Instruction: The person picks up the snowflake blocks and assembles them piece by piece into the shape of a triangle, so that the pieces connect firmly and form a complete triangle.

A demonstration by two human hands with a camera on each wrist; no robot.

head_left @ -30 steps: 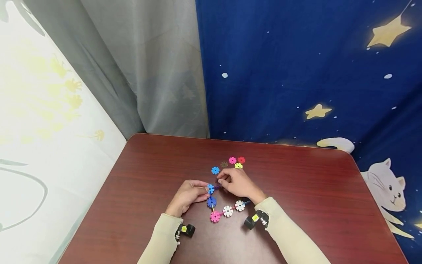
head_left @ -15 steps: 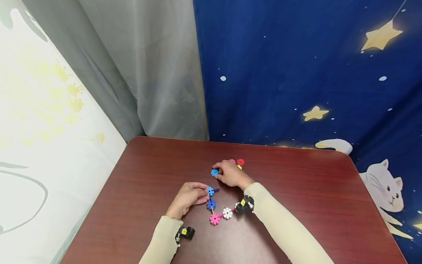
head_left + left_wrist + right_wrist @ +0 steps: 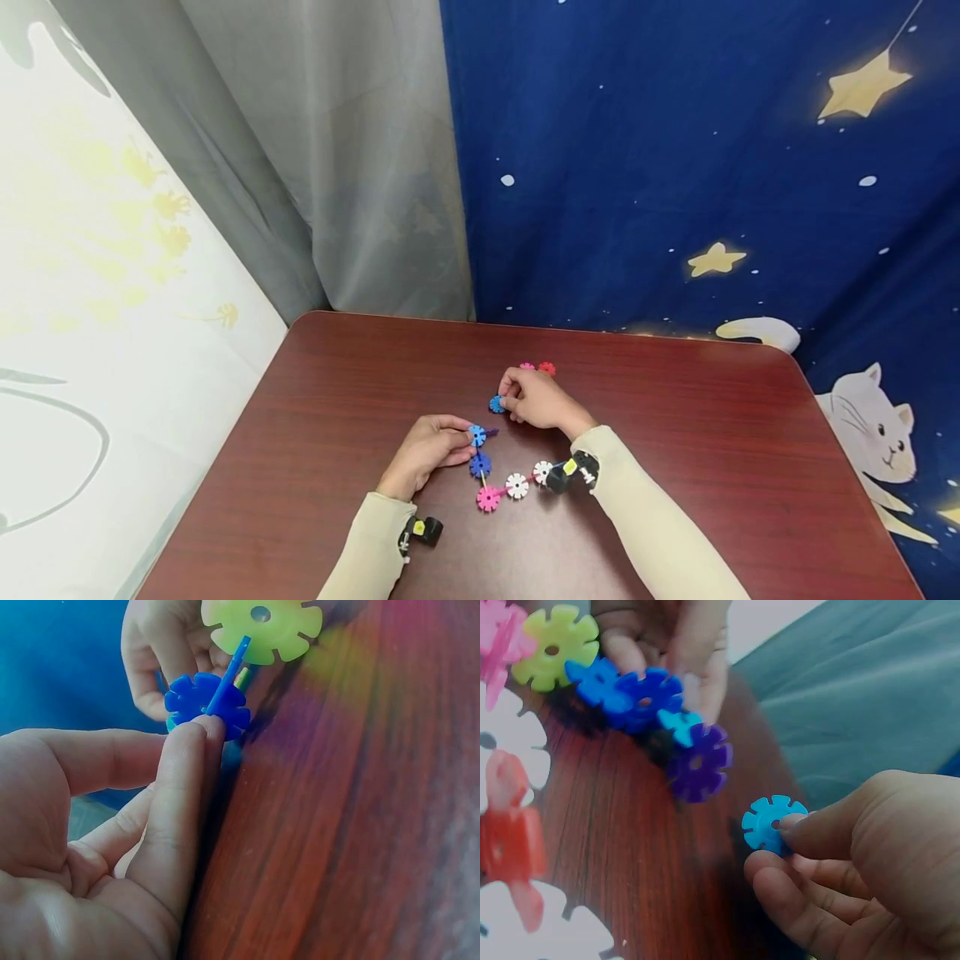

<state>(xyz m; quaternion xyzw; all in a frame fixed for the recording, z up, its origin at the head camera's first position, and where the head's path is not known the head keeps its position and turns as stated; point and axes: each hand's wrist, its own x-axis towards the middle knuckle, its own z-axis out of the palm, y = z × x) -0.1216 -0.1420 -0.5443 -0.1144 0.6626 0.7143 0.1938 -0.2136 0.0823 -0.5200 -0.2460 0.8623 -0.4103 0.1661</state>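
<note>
Notched snowflake discs are slotted together into a bent chain on the table. My left hand (image 3: 426,452) pinches a blue disc (image 3: 477,435) at the chain's far end, from which a purple disc (image 3: 701,769) sticks out. Toward me the chain runs through a darker blue disc (image 3: 481,466), a yellow-green disc (image 3: 555,649), a pink disc (image 3: 488,499) and white discs (image 3: 517,486). Between thumb and fingers, my right hand (image 3: 542,402) pinches a loose light-blue disc (image 3: 761,825). In the right wrist view that disc is apart from the purple one.
Behind my right hand lie a red disc (image 3: 547,368) and a partly covered pink disc (image 3: 527,366). The dark red wooden table (image 3: 360,358) ends at the grey curtain (image 3: 390,208) and blue curtain (image 3: 600,208). A black camera (image 3: 429,531) sits on each wrist.
My right hand has left the chain's end, reached up to the light-blue disc, and drawn it slightly back toward me and right. My left hand keeps its place on the chain.
</note>
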